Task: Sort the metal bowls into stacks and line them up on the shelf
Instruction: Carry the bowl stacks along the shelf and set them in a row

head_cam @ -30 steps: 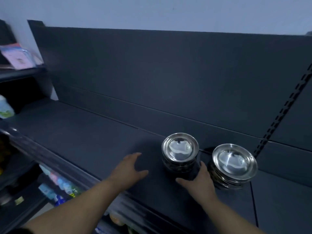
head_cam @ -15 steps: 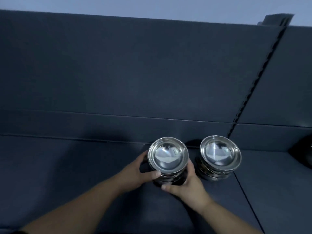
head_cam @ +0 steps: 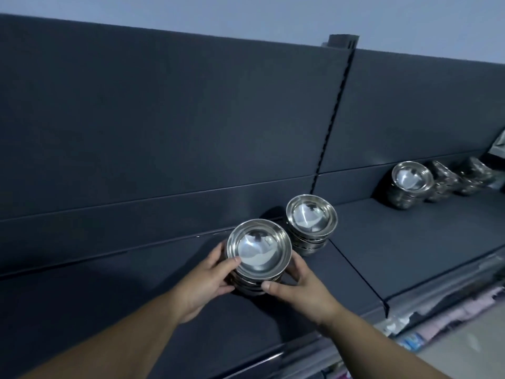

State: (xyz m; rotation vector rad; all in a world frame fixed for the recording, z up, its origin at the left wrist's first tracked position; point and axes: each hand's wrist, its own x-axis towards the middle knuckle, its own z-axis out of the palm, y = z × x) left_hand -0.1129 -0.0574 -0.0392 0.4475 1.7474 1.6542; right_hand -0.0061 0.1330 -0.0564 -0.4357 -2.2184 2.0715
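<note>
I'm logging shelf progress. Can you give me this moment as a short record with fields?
held stack: metal bowls, nested, on the dark shelf
left hand: grip on the stack's left side
right hand: grip on its right side
neighbour stack: just right, apart
far stacks: further right along the back panel

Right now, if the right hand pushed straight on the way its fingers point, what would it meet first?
The right hand is already on the near bowl stack, so it meets that first. Beyond it the shelf's back panel is likely next; the second stack sits to the right, probably outside that line.
</note>
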